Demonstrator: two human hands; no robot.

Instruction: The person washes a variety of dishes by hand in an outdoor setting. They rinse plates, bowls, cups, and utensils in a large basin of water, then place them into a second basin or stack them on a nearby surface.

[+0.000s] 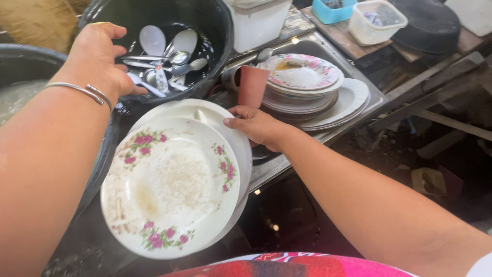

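plate [171, 187]: white, pink flowers, green leaves | cup [252, 85]: dull pink | basin [215, 20]: black | tub [332, 11]: blue | bangle [82, 91]: silver

Floral-rimmed plate [171, 187]: glossy glazed finish, dulled by dried, gritty residue. Black basin [215, 31]: smooth, shiny plastic, holding polished metal spoons [179, 57] and matt white plastic spoons [152, 40]. Sink tray [328, 134]: brushed metal; pink cup [252, 86]: matt plastic; wrist bangle [82, 91]: bright thin metal; planks [435, 87]: rough weathered wood.
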